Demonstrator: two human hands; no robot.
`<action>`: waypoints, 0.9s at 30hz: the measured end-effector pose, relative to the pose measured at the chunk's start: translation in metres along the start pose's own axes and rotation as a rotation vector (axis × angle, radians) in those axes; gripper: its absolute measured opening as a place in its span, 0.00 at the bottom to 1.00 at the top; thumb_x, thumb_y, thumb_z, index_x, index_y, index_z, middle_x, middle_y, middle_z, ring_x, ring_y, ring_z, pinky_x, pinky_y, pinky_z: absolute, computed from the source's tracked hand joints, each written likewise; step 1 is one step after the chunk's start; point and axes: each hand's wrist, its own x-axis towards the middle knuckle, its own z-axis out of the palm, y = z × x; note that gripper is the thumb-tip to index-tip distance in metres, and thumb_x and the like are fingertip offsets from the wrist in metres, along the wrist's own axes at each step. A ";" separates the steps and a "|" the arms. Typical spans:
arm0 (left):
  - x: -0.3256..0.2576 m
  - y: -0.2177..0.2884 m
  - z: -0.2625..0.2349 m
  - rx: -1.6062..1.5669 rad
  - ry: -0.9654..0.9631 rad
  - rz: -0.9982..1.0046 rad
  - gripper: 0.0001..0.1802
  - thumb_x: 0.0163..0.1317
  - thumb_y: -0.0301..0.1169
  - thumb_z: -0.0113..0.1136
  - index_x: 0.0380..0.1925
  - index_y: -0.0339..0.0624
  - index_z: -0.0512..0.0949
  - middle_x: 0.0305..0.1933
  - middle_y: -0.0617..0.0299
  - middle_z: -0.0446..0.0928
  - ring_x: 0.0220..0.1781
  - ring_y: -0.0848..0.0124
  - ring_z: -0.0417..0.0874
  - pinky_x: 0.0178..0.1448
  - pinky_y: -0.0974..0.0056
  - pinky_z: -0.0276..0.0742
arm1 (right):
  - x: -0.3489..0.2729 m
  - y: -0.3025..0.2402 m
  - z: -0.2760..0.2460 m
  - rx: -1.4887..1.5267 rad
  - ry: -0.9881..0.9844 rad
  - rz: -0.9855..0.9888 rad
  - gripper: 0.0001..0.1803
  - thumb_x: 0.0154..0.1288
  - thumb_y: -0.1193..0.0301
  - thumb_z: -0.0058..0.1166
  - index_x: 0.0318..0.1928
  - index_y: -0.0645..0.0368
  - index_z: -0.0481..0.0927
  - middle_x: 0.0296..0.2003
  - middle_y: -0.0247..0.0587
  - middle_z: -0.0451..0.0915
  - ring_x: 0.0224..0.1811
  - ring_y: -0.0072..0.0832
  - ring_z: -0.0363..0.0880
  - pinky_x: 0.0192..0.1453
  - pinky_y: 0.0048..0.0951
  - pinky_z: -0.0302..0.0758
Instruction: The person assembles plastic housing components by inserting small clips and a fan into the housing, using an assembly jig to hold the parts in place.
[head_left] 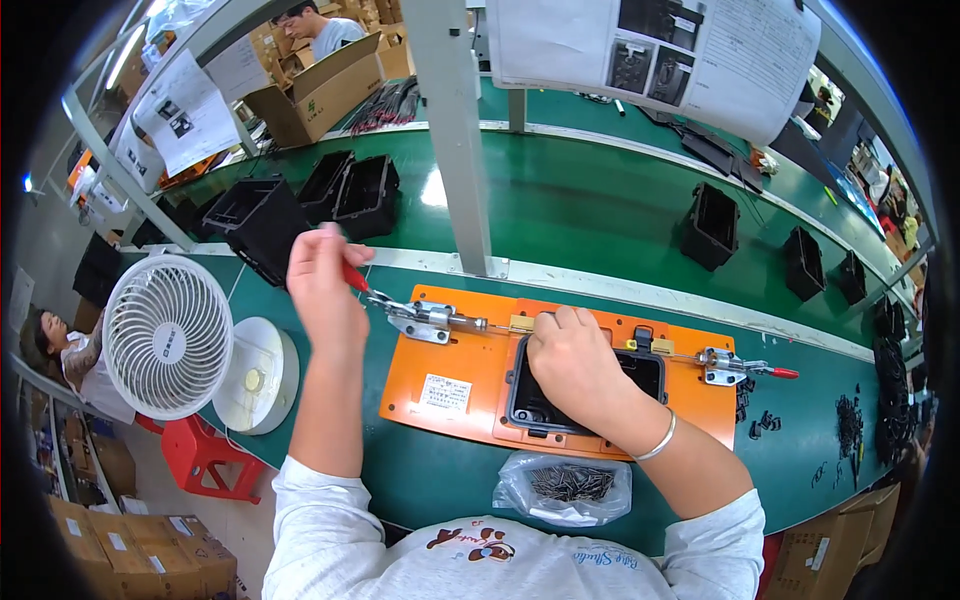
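Note:
My left hand [325, 280] is closed round the red handle [355, 277] of a push-pull toggle clamp [425, 318] at the left end of an orange fixture plate [405, 375]. In the middle of the plate lies a black plastic box [655, 380], its open side up. My right hand [575, 355] reaches over the box, fingers bent together at its far rim; what they hold is hidden beneath them. At the plate's right end is a second toggle clamp [722, 365] with a red handle. A clear plastic bag [510, 490] of dark screws or pins sits in front of the plate.
A white fan [168, 335] stands at left beside a round white base [275, 375]. Behind a metal post [450, 140], a green conveyor [580, 190] carries several black boxes [710, 228]. Small black parts [765, 422] lie at right. Co-workers are farther off.

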 end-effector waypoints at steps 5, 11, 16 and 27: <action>-0.048 -0.005 0.049 0.783 -0.454 0.131 0.08 0.63 0.24 0.58 0.25 0.40 0.72 0.22 0.66 0.72 0.25 0.75 0.73 0.35 0.68 0.69 | 0.001 -0.001 -0.004 0.029 -0.008 0.003 0.05 0.49 0.74 0.54 0.24 0.61 0.82 0.27 0.41 0.76 0.35 0.34 0.75 0.40 0.33 0.71; -0.052 -0.013 0.046 1.053 -0.797 0.570 0.08 0.55 0.24 0.63 0.36 0.45 0.78 0.29 0.61 0.76 0.36 0.61 0.79 0.52 0.54 0.69 | -0.014 0.016 -0.006 0.118 0.012 0.107 0.06 0.51 0.72 0.57 0.26 0.62 0.81 0.26 0.40 0.75 0.34 0.36 0.76 0.41 0.36 0.72; -0.009 0.021 -0.010 1.179 -0.092 0.665 0.13 0.62 0.24 0.61 0.48 0.37 0.78 0.44 0.58 0.74 0.37 0.69 0.77 0.44 0.66 0.73 | -0.073 0.058 -0.059 0.337 0.167 0.424 0.11 0.51 0.70 0.68 0.34 0.62 0.83 0.26 0.43 0.75 0.30 0.38 0.77 0.35 0.36 0.74; -0.087 0.004 0.118 0.885 -0.942 0.707 0.07 0.51 0.26 0.67 0.30 0.43 0.80 0.36 0.62 0.78 0.41 0.62 0.79 0.54 0.56 0.69 | -0.295 0.147 -0.023 0.676 1.129 1.645 0.29 0.62 0.55 0.63 0.56 0.62 0.73 0.51 0.46 0.73 0.52 0.35 0.71 0.57 0.36 0.69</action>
